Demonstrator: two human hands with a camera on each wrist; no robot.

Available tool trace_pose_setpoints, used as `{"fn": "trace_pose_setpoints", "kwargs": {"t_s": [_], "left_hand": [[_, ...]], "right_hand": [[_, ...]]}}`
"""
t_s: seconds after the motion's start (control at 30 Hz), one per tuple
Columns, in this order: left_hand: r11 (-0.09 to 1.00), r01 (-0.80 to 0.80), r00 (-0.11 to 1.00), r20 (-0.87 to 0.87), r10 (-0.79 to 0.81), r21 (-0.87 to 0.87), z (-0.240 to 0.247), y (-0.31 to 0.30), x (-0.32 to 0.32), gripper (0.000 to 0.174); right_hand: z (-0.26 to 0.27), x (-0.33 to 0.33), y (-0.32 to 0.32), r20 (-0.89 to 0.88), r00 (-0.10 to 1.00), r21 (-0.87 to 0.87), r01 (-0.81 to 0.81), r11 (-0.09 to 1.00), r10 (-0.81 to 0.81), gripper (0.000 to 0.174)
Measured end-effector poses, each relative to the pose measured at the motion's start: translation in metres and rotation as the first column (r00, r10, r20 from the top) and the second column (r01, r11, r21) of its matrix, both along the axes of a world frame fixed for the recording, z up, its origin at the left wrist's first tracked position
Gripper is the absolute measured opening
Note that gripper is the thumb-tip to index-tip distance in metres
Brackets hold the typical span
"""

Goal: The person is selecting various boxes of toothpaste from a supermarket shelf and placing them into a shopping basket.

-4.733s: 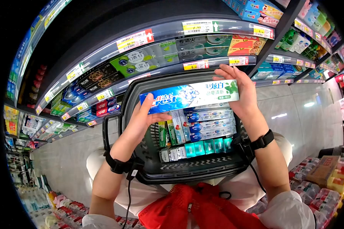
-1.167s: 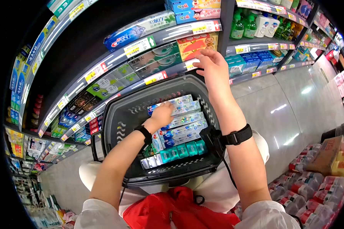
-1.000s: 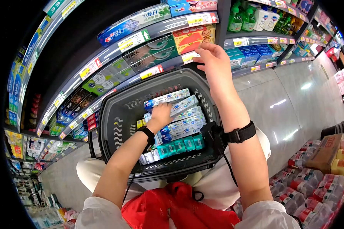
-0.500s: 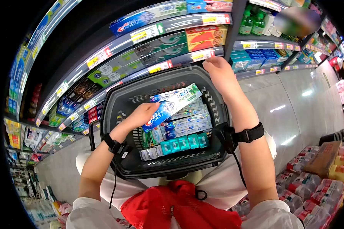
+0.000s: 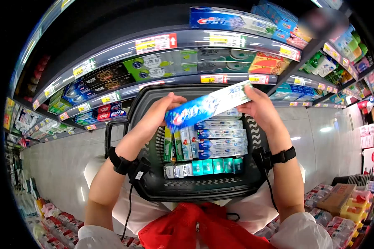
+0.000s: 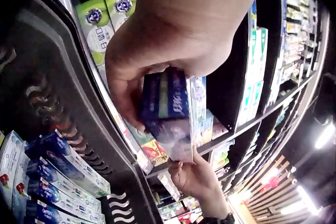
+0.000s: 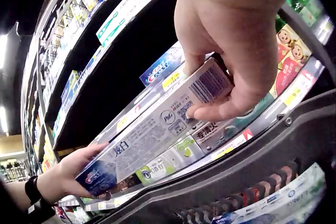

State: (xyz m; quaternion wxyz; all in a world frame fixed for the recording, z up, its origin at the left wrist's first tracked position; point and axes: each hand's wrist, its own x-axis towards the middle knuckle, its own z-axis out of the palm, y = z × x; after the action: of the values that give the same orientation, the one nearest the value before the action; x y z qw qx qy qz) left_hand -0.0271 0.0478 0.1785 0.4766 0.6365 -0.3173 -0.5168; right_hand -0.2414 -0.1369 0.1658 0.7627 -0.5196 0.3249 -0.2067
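Observation:
A blue and white Crest toothpaste box (image 5: 207, 106) is held slantwise above the dark basket (image 5: 195, 193). My left hand (image 5: 160, 111) grips its blue end; in the left wrist view the fingers and thumb wrap that end. At the pale end, my right hand (image 5: 259, 106) pinches the box between thumb and fingers, beside the barcode seen in the right wrist view. Below, the basket holds blue and white toothpaste boxes (image 5: 222, 143), green-and-yellow boxes (image 5: 168, 143) and a front row of teal boxes (image 5: 217, 166) and silver boxes (image 5: 178, 171).
Shelves with price tags (image 5: 156, 43) curve across the back. Another Crest box (image 5: 232, 20) lies on the upper shelf, beside light blue boxes (image 5: 278, 18). Green boxes (image 5: 153, 66) fill the shelf below. Packed bottles (image 5: 340, 228) and a cardboard carton (image 5: 336, 197) stand at the right.
The left hand reached into the basket and lifted out a Crest box. The right hand, earlier empty near the shelf, has come down and taken its other end. The head view swung left.

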Motion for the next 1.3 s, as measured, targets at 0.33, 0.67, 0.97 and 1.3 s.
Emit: {"fn": "trace_pose_setpoints", "kwargs": {"t_s": [0.33, 0.67, 0.97, 1.3], "left_hand": [[0.961, -0.153, 0.934, 0.283, 0.216, -0.230, 0.000, 0.020, -0.005, 0.046], [0.945, -0.153, 0.889, 0.377, 0.260, -0.290, -0.008, 0.020, -0.010, 0.045], [0.976, -0.136, 0.886, 0.421, 0.197, -0.169, -0.003, 0.020, -0.009, 0.050], [0.963, -0.155, 0.867, 0.437, 0.240, -0.221, 0.017, 0.021, 0.006, 0.046]], "right_hand": [[-0.005, 0.010, 0.009, 0.115, 0.993, -0.019, -0.029, 0.999, 0.031, 0.044], [-0.004, -0.008, 0.044, -0.007, 0.996, -0.307, 0.084, 0.948, -0.091, 0.036], [0.002, -0.007, 0.040, -0.055, 0.993, -0.277, 0.085, 0.957, -0.105, 0.038], [-0.001, 0.009, 0.044, 0.011, 0.996, -0.234, 0.091, 0.968, -0.091, 0.044]]}}
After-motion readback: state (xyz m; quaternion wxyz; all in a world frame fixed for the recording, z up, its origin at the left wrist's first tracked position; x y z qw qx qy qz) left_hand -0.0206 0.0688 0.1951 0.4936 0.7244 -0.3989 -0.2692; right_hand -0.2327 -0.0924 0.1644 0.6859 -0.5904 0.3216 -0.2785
